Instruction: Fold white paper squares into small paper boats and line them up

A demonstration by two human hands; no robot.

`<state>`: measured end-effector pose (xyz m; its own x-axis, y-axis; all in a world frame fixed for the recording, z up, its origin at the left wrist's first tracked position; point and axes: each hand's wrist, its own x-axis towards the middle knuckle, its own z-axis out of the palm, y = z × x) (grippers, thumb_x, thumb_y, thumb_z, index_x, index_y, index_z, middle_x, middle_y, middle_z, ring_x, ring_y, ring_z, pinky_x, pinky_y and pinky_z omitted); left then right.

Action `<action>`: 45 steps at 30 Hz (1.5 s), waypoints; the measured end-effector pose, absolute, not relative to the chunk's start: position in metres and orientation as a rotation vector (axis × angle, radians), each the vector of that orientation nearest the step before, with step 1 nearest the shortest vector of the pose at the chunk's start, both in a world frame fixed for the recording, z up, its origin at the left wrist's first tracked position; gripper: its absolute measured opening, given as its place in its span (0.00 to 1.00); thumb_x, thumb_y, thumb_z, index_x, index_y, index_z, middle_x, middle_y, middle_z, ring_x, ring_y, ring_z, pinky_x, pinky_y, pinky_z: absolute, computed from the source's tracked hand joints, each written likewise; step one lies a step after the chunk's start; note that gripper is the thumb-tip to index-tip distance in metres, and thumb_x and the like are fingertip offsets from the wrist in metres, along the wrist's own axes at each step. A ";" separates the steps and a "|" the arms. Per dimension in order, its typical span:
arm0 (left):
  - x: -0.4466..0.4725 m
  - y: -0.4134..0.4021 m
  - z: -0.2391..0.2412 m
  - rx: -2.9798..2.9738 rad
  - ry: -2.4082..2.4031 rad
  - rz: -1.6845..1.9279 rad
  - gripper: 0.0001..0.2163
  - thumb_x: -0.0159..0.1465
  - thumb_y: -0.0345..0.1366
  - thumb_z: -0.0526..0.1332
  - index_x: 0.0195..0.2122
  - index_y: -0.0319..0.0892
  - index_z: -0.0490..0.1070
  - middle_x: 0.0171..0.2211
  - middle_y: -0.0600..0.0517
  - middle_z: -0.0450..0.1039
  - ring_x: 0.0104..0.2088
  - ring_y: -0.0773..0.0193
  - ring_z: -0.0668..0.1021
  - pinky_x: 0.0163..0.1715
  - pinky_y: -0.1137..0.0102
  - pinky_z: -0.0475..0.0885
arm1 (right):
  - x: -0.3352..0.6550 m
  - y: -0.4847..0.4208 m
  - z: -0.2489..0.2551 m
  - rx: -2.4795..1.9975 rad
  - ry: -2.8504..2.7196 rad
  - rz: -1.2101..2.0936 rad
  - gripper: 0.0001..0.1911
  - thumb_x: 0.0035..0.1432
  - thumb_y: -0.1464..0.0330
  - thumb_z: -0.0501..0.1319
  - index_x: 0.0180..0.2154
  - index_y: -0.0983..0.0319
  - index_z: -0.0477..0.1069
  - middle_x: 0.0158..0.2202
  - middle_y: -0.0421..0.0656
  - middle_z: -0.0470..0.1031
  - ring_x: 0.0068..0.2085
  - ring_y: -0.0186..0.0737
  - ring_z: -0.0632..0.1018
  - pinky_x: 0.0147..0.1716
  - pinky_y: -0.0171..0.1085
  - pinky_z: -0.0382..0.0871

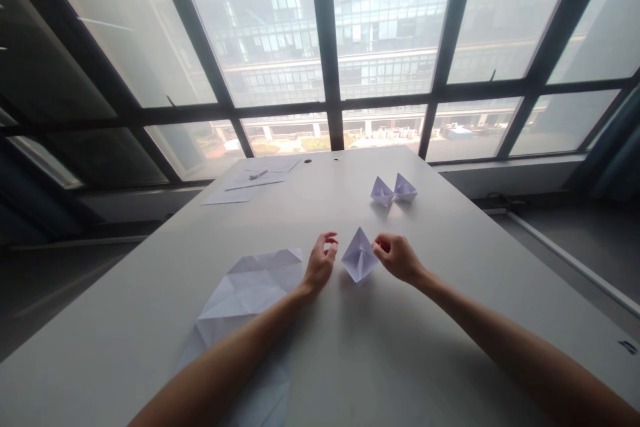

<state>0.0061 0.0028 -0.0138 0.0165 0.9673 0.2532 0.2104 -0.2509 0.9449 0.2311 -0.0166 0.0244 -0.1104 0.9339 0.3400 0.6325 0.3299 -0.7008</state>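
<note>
A folded white paper boat [359,257] is in the middle of the table, between my two hands. My right hand [396,255] pinches its right corner between thumb and fingers. Just left of the boat, my left hand [321,259] has its fingers curved and apart, with a small gap to the paper and nothing in it. Under and beside my left forearm lies a creased sheet of white paper [255,283], partly hidden by the arm.
Two more folded paper boats [393,191] stand side by side farther back on the right. White sheets [240,188] with a small white pen-like object [258,174] on them lie at the back left. The white table [430,360] ends before large windows.
</note>
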 end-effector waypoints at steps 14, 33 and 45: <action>0.009 -0.003 -0.008 1.528 1.242 1.331 0.17 0.61 0.31 0.57 0.52 0.41 0.66 0.42 0.48 0.69 0.27 0.69 0.71 0.28 0.73 0.66 | 0.211 -0.004 0.045 -1.475 -2.187 0.472 0.18 0.55 0.67 0.62 0.15 0.60 0.65 0.15 0.38 0.66 0.19 0.32 0.62 0.21 0.35 0.48; 0.011 -0.007 -0.005 1.485 1.234 1.309 0.20 0.58 0.28 0.56 0.53 0.42 0.65 0.43 0.50 0.68 0.25 0.72 0.67 0.23 0.77 0.62 | 0.224 0.086 0.094 -1.570 -2.295 0.536 0.14 0.57 0.67 0.62 0.21 0.65 0.70 0.18 0.38 0.66 0.22 0.30 0.65 0.22 0.32 0.52; 0.012 -0.011 -0.004 1.438 1.196 1.263 0.19 0.59 0.27 0.56 0.52 0.41 0.64 0.42 0.50 0.67 0.26 0.73 0.66 0.21 0.78 0.60 | 0.215 0.221 0.086 -1.720 -2.346 0.549 0.10 0.59 0.67 0.63 0.27 0.66 0.74 0.24 0.41 0.71 0.25 0.33 0.69 0.27 0.33 0.59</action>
<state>0.0124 -0.0112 -0.0044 0.0295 0.9846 0.1723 0.1183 -0.1746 0.9775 0.2149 0.2209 0.0864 -0.3138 0.9468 -0.0712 0.8800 0.2619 -0.3962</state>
